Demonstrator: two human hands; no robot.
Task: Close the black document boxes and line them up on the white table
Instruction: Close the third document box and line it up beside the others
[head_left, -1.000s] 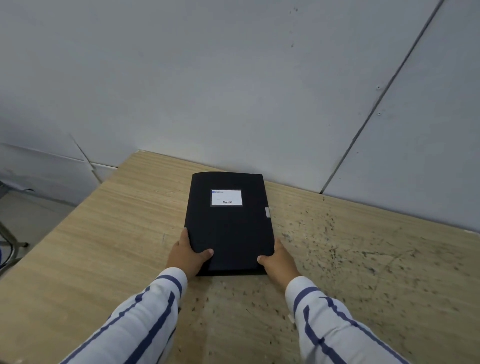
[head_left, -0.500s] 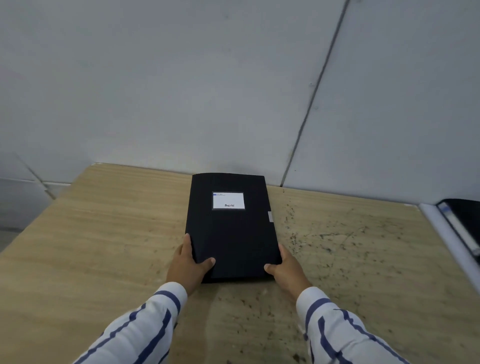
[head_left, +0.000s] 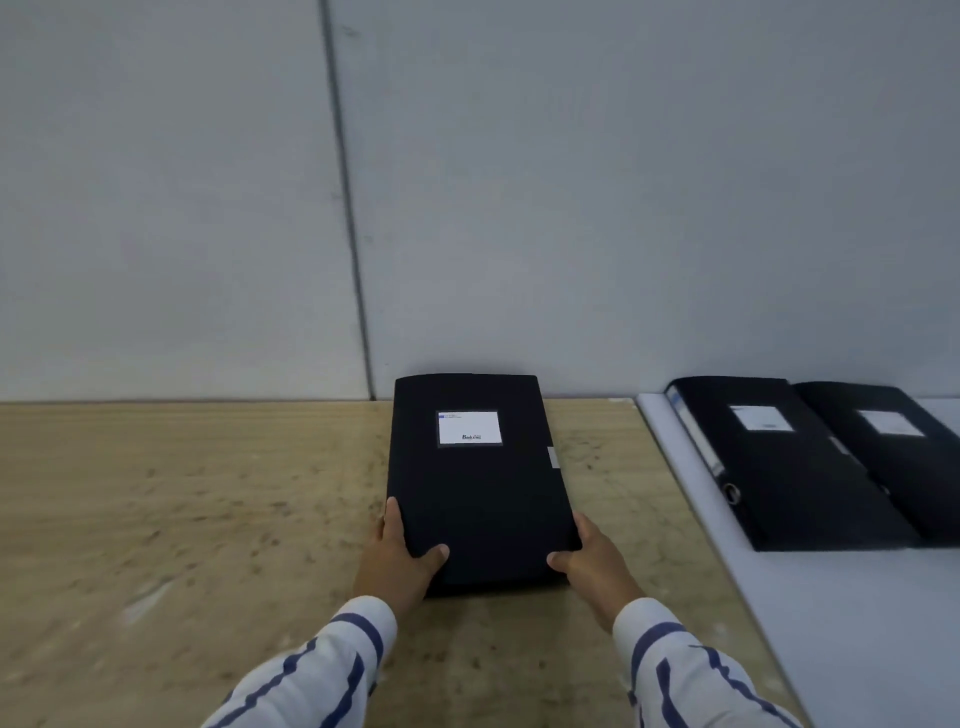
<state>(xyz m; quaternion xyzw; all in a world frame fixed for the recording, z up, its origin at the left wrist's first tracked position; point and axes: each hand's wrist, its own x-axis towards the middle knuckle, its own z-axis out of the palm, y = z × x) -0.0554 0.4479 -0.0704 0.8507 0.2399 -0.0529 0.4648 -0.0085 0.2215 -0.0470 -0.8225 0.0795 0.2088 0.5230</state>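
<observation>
From the head camera, you look down at a flat, rectangular black document box (head_left: 480, 483), closed, with a matte lid and rounded far corners. Its long axis runs away from you toward the grey panelled wall (head_left: 571, 182), and a white label (head_left: 469, 427) sits near its far end. A small grey tab (head_left: 554, 457) shows on its right edge. The box is over a pale wooden table (head_left: 182, 519) with a streaked grain and dark speckles; whether it rests on the wood or is lifted cannot be told. Your left hand (head_left: 397, 564) clasps the near left corner, thumb on the lid, fingers hidden beneath. Your right hand (head_left: 597, 564) clasps the near right corner the same way. Both sleeves are white with navy stripes. To the right, just beside the wooden top, a smooth white table (head_left: 831, 623) holds two more black boxes side by side: the left box (head_left: 795, 467) and the right box (head_left: 904, 457), both closed, labels at their far ends, long axes angled away toward the wall.
</observation>
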